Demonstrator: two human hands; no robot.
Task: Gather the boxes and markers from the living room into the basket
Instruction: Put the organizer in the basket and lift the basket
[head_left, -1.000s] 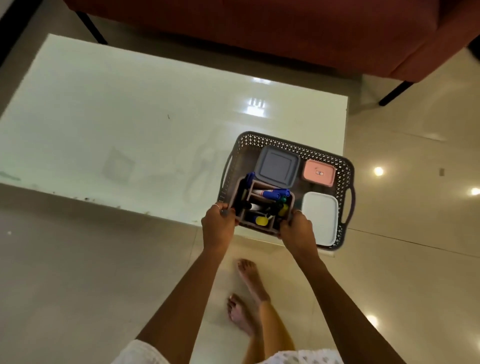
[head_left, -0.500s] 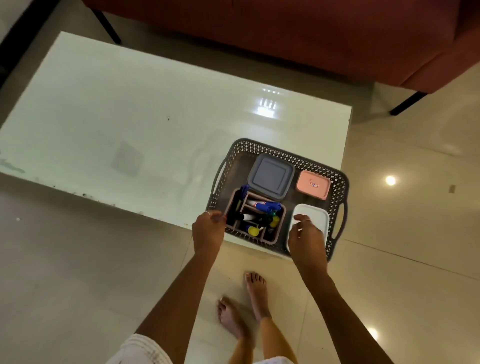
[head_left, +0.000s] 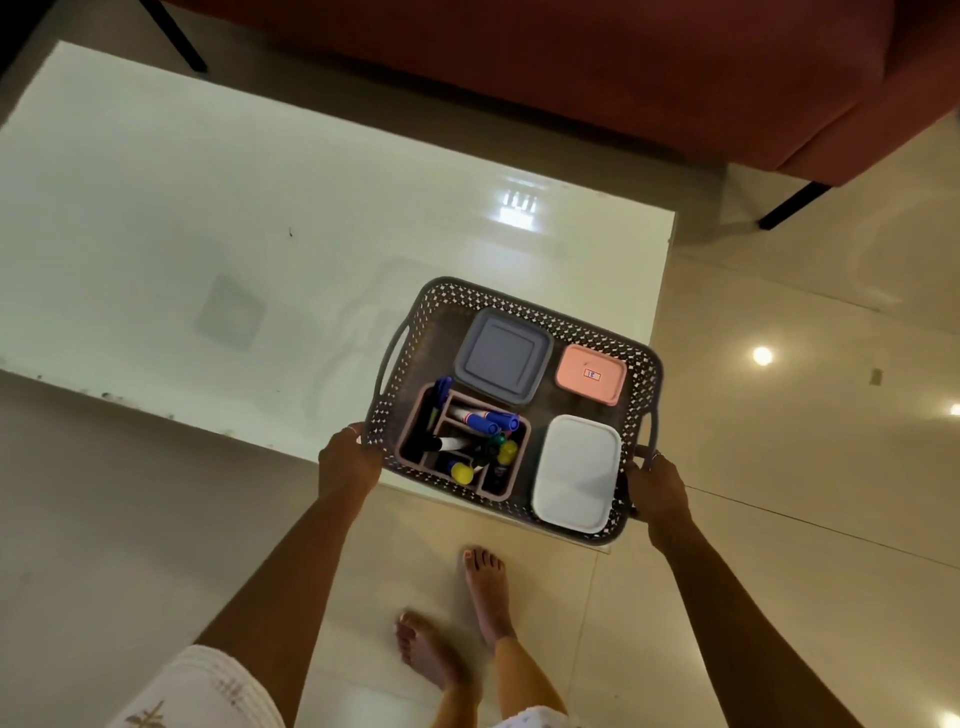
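Note:
A dark perforated basket (head_left: 519, 304) sits at the near right corner of the white table (head_left: 208, 218). Inside it lie a grey square box (head_left: 503, 356), a pink box (head_left: 591, 374), a white box (head_left: 576, 473) and a pink divided holder (head_left: 415, 426) full of markers (head_left: 483, 420). My left hand (head_left: 347, 460) grips the basket's near left corner. On the other side my right hand (head_left: 657, 491) curls round the right handle.
A red sofa (head_left: 571, 67) with black legs stands beyond the table. Glossy tiled floor (head_left: 805, 467) surrounds the table, with my bare feet (head_left: 452, 623) just below the basket.
Both hands left the marker holder and spread outward. The left went to the basket's left corner, the right passed over the white box to the right handle.

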